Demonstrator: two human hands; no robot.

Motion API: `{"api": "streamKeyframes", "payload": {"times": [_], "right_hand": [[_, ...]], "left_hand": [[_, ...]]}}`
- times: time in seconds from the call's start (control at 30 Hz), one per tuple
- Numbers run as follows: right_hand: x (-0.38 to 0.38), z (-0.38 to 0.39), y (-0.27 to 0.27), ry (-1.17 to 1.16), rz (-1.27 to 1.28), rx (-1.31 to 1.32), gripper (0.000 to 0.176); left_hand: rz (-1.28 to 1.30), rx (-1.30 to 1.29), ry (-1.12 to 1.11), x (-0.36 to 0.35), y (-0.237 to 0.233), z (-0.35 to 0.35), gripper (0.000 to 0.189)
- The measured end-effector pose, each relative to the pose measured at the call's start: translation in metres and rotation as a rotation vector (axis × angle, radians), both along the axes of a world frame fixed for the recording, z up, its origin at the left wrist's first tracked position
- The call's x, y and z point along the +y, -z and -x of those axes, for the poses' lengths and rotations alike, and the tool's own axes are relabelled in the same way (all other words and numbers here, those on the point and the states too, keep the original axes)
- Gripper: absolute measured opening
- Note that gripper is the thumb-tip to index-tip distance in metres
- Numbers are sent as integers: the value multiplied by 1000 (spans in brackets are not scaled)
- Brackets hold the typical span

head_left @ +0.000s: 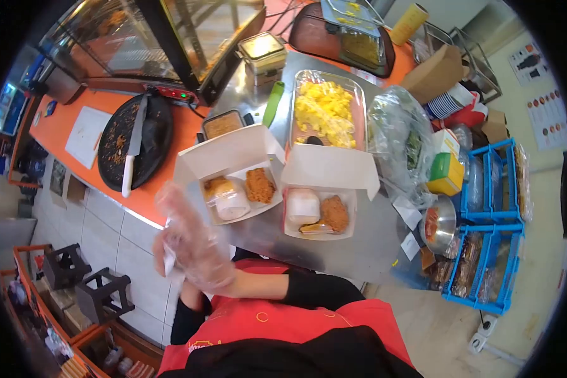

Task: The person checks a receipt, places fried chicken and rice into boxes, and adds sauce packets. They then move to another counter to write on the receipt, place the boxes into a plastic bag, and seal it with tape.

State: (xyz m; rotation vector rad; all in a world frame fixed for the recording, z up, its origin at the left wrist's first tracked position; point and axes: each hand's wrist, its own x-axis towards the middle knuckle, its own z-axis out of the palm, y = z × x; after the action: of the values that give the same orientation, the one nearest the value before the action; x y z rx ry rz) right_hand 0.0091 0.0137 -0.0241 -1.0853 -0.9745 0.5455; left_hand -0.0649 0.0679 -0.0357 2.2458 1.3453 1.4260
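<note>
My right hand (pixel 198 252), in a clear plastic glove, reaches across to my left with its fingers stretched out and slightly blurred. Behind it, my left hand (pixel 160 253) is partly hidden; its fingers look closed around something by the glove, with a bit of white showing there. Two open white cardboard boxes stand on the steel counter just beyond. The left box (pixel 238 215) holds a paper-wrapped round item (pixel 232 205) and fried chicken (pixel 259 184). In the right box (pixel 321 235) are another wrapped item (pixel 303 206) and fried chicken (pixel 335 213).
A knife (pixel 136 135) lies across a black round pan (pixel 113 142) on the orange counter. Behind the boxes is a tray (pixel 294 120) of yellow scrambled egg (pixel 324 107). A metal bowl (pixel 446 222) and blue crates (pixel 490 230) stand right; a heated display case (pixel 189 47) is back left.
</note>
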Motion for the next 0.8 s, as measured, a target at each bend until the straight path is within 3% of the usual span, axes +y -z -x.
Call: {"api": "streamKeyframes", "payload": {"times": [0.13,0.2,0.23,0.27,0.3,0.37,0.43,0.5,0.53,0.57,0.63,0.67,0.7,0.8], "right_hand": [[-56,-15,19,-420,-25,-545,63],[-98,-54,26,-279,206,-519,48],[-122,-88,22,-177,340,-442,44],[-149,-117,13,-32,632,-158,27],[-169,-138,26,341,565,-99,20],[-219,-182,55,655,720,-125,17],[-252,-201,94,679,897,-177,21],[-253,-209,112,532,973,124,26],[-253,-211,119,456,1012,272,29],[-251,-215,124,372,1084,180,31],[-245,-225,135,200,1217,-14,35],[-247,-228,147,230,1159,-130,33],[-250,-230,159,255,1095,-246,31],[-258,-223,178,325,949,-406,32]], "left_hand": [[8,133,-360,130,7,13,42],[100,241,-472,182,1,15,47],[113,178,-344,178,-7,18,47],[120,118,-216,169,-14,27,47],[126,65,-89,158,-18,40,47],[660,315,109,166,58,99,51],[1009,53,294,80,68,44,47],[1330,-256,329,23,90,1,49],[1420,-277,283,32,142,3,50],[1148,-306,333,26,150,-14,46],[1123,-233,300,27,157,-21,46],[1108,-202,280,28,158,-24,45],[1162,9,129,31,158,-25,39],[932,160,184,17,143,-31,36]]}}
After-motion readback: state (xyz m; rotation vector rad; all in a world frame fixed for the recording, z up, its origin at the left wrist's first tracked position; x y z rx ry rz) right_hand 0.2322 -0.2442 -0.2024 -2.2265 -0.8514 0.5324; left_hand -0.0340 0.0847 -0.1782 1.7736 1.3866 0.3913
